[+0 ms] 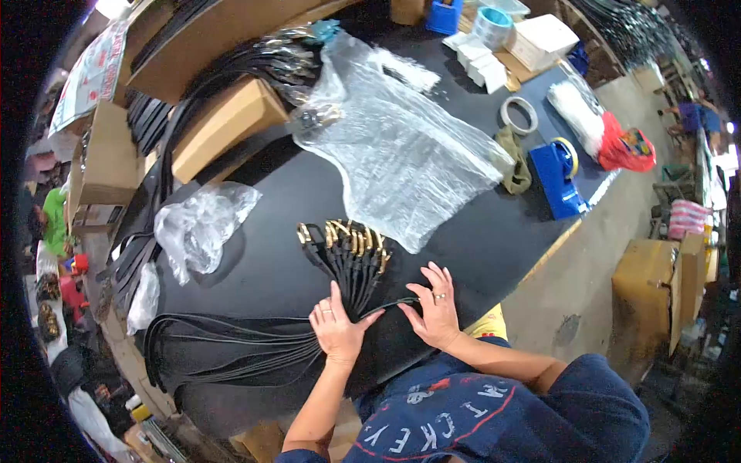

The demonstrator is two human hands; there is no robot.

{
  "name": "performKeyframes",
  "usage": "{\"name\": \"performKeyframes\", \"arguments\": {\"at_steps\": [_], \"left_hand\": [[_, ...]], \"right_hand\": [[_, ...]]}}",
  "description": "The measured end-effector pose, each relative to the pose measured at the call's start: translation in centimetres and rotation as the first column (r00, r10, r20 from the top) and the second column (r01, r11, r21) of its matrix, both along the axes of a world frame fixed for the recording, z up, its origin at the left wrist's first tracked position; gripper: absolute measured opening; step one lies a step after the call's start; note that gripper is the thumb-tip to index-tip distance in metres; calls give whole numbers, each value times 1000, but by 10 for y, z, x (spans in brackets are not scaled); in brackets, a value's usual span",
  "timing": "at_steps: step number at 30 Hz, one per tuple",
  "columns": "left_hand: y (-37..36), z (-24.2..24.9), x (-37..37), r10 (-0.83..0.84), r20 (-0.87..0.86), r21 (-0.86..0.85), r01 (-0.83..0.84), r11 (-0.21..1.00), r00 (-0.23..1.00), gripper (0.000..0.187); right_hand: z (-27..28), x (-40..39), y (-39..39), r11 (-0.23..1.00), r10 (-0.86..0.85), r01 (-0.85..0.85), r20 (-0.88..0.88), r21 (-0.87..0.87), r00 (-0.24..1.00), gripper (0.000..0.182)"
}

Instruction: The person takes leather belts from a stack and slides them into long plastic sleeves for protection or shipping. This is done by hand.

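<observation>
A bundle of black straps (356, 287) with gold-coloured metal fittings (356, 238) at one end lies on the dark table. Its long ends run leftward and loop back near the table's left edge. My left hand (336, 332) grips the bundle just below the fittings, thumb pointing right and index finger stretched along it. Between my two hands a thin dark strip (392, 302) is drawn out from the bundle. My right hand (434, 312) pinches its outer end between thumb and index finger, the other fingers raised. Whether the strip circles the bundle is hidden.
Beyond the straps lies a clear plastic sheet (401, 147), with a crumpled plastic bag (204, 228) to its left. A blue tape dispenser (557, 181) and a tape roll (519, 116) sit at right. A cardboard box (228, 127) and more black straps (174, 143) occupy the left side.
</observation>
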State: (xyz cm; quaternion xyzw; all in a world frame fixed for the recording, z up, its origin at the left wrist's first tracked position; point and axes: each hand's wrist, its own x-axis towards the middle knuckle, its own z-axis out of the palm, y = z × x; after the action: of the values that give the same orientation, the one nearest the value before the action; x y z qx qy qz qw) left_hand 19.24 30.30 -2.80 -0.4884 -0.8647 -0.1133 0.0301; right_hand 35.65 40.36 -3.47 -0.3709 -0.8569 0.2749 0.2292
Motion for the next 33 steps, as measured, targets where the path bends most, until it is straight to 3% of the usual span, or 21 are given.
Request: {"name": "performKeyframes", "arguments": {"at_steps": [5, 10, 12, 16, 17, 19, 20, 22, 23, 24, 25, 28, 29, 30, 32, 33], "left_hand": [[-4, -8, 2, -11, -81, 82, 18, 997, 997, 96], [-6, -13, 6, 8, -197, 235, 40, 971, 980, 88], [-9, -10, 9, 63, -140, 251, -26, 968, 988, 85], [-17, -14, 4, -18, -110, 341, 55, 939, 994, 77], [-19, -15, 4, -28, -107, 348, 64, 935, 994, 76], [-20, -16, 2, -39, -116, 365, 79, 928, 993, 72], [-20, -17, 1, -39, -129, 385, 86, 919, 991, 72], [-20, -20, 2, -40, -127, 404, 89, 911, 991, 71], [-20, -20, 2, -39, -141, 416, 95, 904, 989, 71], [-20, -21, 2, -45, -149, 422, 105, 901, 988, 71], [-20, -21, 2, -49, -143, 412, 104, 905, 989, 71], [-20, -22, 0, -51, -169, 405, 117, 907, 984, 71], [-19, -22, 0, -55, -170, 408, 121, 905, 984, 71], [-19, -21, 0, -57, -169, 410, 123, 904, 984, 71], [-18, -18, 1, -55, -160, 409, 117, 905, 986, 71], [-19, -15, 1, -62, -137, 396, 112, 912, 989, 71]], "right_hand": [[3, 3, -2, 1000, -9, 9, -62, -6, 998, 43], [-7, 15, -3, 1000, 13, -16, -274, -8, 962, 32], [-10, 12, 0, 971, -159, 44, -495, -236, 854, 28], [-33, -1, 41, 990, 94, -61, -267, 130, 959, 31], [-29, -9, 50, 986, 110, -69, -279, 152, 954, 31], [-15, -24, 70, 974, 201, -225, -377, -19, 904, 33], [-15, -34, 84, 988, 143, -157, -380, -8, 914, 44], [-17, -49, 120, 863, -196, 9, -318, -505, 928, 55], [-12, -53, 133, 867, -199, 11, -327, -498, 924, 55], [-7, -55, 144, 634, -380, -54, -372, -771, 847, 59], [-8, -57, 156, 325, -555, -176, -338, -929, 760, 64], [-24, -63, 189, 277, -581, -199, -329, -940, 744, 65], [-27, -63, 195, 297, -586, -245, -379, -923, 717, 50], [-29, -65, 203, 294, -588, -248, -379, -923, 715, 50], [-30, -69, 224, 522, -591, -136, -472, -842, 654, 35], [-33, -72, 237, 658, -531, -27, -488, -753, 693, 29]]}}
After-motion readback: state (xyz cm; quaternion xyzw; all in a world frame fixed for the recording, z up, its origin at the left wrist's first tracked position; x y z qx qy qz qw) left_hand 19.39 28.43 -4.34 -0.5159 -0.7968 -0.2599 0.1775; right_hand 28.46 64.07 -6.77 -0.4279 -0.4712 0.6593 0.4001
